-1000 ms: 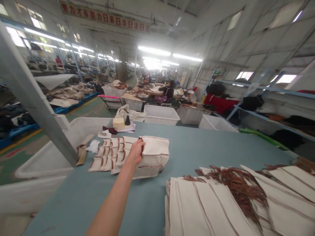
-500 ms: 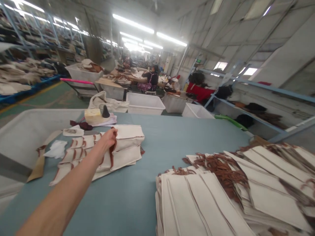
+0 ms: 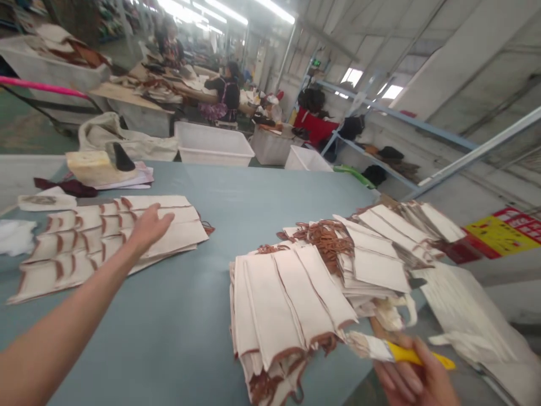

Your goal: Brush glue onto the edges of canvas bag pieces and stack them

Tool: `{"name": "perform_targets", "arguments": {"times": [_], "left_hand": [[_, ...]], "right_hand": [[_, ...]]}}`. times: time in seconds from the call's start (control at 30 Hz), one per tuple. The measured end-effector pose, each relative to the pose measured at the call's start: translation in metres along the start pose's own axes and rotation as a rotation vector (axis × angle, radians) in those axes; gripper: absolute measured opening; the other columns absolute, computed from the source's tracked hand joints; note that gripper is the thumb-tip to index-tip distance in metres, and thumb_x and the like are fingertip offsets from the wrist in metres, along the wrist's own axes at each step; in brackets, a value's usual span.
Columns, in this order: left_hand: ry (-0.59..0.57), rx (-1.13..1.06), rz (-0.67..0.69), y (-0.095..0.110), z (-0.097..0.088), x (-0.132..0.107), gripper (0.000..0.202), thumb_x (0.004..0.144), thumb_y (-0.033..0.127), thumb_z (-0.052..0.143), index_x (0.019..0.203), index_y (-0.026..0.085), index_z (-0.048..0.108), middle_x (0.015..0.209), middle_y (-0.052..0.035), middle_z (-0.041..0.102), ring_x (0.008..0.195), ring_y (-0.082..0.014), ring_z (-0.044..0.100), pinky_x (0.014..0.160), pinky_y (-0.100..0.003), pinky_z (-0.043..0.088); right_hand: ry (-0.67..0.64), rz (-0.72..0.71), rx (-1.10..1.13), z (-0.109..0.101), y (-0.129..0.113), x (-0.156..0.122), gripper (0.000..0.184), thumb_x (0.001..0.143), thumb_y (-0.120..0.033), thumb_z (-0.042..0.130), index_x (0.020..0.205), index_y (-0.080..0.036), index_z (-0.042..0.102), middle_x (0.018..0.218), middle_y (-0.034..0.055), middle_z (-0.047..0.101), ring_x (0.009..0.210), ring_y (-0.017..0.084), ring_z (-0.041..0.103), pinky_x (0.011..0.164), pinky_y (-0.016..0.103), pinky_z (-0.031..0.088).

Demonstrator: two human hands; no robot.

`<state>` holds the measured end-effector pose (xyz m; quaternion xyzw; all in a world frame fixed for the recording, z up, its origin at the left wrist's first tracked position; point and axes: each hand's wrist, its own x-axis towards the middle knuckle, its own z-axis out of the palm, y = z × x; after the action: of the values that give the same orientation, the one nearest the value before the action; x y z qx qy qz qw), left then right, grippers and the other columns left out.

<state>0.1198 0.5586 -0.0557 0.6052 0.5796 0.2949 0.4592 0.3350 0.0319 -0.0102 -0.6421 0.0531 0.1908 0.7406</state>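
My left hand [image 3: 151, 226] rests on overlapping cream pieces with brown edges [image 3: 101, 234], laid in a staggered spread on the left of the table. Its thumb and fingertips are apart and hold nothing. At the lower right, my right hand [image 3: 416, 375] grips a paintbrush [image 3: 408, 354] by its yellow handle. Whitish residue coats the bristles, which point left toward a stack of similar cream pieces [image 3: 283, 299]. Behind the brush sits a whitish container with a handle [image 3: 393, 313], partly hidden. Brown straps [image 3: 327, 242] lie tangled on the piles further right.
The blue-green table [image 3: 245, 192] spreads ahead. A yellowish block [image 3: 87, 167] with a dark cone-shaped object [image 3: 120, 157] stands at its far left. White bins [image 3: 213, 145] line the far edge. A seated person [image 3: 228, 93] works beyond. Shelving [image 3: 380, 160] runs along the right.
My left hand has let go of the lifted cream piece edge, which now lies flat. The view has swung right and down, bringing my right hand with the paintbrush into sight.
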Motion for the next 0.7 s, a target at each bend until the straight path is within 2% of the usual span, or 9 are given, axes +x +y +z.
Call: {"name": "perform_targets", "arguments": {"times": [0.07,0.17,0.23,0.33,0.4,0.47,0.53,0.63,0.7], "left_hand": [[-0.084,-0.028,0.016,-0.002,0.018,-0.050,0.037,0.099,0.037,0.075,0.131,0.019,0.070,0.142,-0.0109,0.069,0.128,-0.0313,0.067,0.108,-0.057,0.057],[-0.236,-0.134,0.011,-0.007,0.049,-0.148,0.022,0.095,0.034,0.078,0.108,0.017,0.077,0.110,-0.0071,0.081,0.111,-0.0273,0.074,0.102,-0.049,0.058],[-0.356,-0.231,-0.020,-0.010,0.071,-0.219,0.025,0.084,0.041,0.086,0.091,0.018,0.081,0.091,-0.0091,0.084,0.090,-0.0283,0.076,0.086,-0.041,0.061],[-0.546,-0.368,-0.112,-0.016,0.107,-0.318,0.036,0.064,0.052,0.096,0.078,0.021,0.083,0.081,-0.0126,0.084,0.074,-0.0304,0.077,0.068,-0.039,0.063],[-0.595,-0.438,-0.186,-0.021,0.130,-0.366,0.038,0.059,0.051,0.098,0.082,0.024,0.086,0.089,-0.0148,0.086,0.080,-0.0337,0.080,0.065,-0.039,0.064],[-0.584,-0.503,-0.244,-0.027,0.152,-0.398,0.044,0.058,0.047,0.100,0.093,0.024,0.087,0.104,-0.0171,0.087,0.091,-0.0350,0.082,0.070,-0.039,0.066],[-0.550,-0.567,-0.292,-0.029,0.172,-0.416,0.054,0.059,0.047,0.100,0.105,0.022,0.086,0.117,-0.0192,0.085,0.100,-0.0350,0.082,0.075,-0.038,0.067],[-0.485,-0.677,-0.346,-0.026,0.199,-0.429,0.060,0.064,0.048,0.098,0.115,0.019,0.082,0.129,-0.0198,0.082,0.109,-0.0342,0.081,0.080,-0.038,0.068],[-0.427,-0.750,-0.364,-0.020,0.214,-0.433,0.052,0.071,0.045,0.094,0.114,0.019,0.080,0.132,-0.0177,0.081,0.113,-0.0322,0.080,0.082,-0.037,0.067]], "right_hand": [[-0.005,0.002,0.069,0.002,-0.004,-0.006,0.045,0.083,-0.061,0.084,0.085,-0.023,0.060,0.043,-0.0149,0.033,0.035,0.006,0.027,0.043,0.021,0.036],[0.016,0.011,0.189,-0.004,-0.013,-0.007,0.045,0.078,-0.056,0.089,0.084,-0.023,0.059,0.043,-0.0167,0.032,0.036,0.004,0.023,0.043,0.018,0.034],[0.014,-0.007,0.218,-0.014,-0.019,-0.003,0.045,0.077,-0.053,0.090,0.083,-0.023,0.059,0.043,-0.0176,0.030,0.035,0.004,0.020,0.042,0.017,0.033],[-0.015,-0.040,0.223,-0.036,-0.027,0.006,0.043,0.076,-0.052,0.090,0.084,-0.023,0.059,0.043,-0.0181,0.030,0.036,0.004,0.017,0.042,0.018,0.033],[-0.034,-0.040,0.236,-0.056,-0.031,0.011,0.043,0.076,-0.050,0.091,0.084,-0.023,0.058,0.043,-0.0182,0.030,0.037,0.004,0.017,0.042,0.018,0.033],[-0.042,-0.025,0.253,-0.077,-0.035,0.014,0.043,0.076,-0.050,0.090,0.083,-0.023,0.058,0.043,-0.0182,0.030,0.037,0.005,0.018,0.042,0.018,0.033],[-0.040,-0.018,0.265,-0.100,-0.037,0.016,0.042,0.077,-0.051,0.089,0.082,-0.023,0.058,0.043,-0.0179,0.030,0.036,0.005,0.020,0.043,0.019,0.034],[-0.034,-0.031,0.270,-0.137,-0.038,0.019,0.042,0.080,-0.054,0.087,0.083,-0.023,0.059,0.043,-0.0176,0.029,0.036,0.006,0.023,0.044,0.020,0.035],[-0.019,-0.035,0.279,-0.160,-0.038,0.022,0.040,0.082,-0.054,0.086,0.085,-0.022,0.061,0.044,-0.0174,0.030,0.036,0.006,0.023,0.044,0.021,0.034]]}}
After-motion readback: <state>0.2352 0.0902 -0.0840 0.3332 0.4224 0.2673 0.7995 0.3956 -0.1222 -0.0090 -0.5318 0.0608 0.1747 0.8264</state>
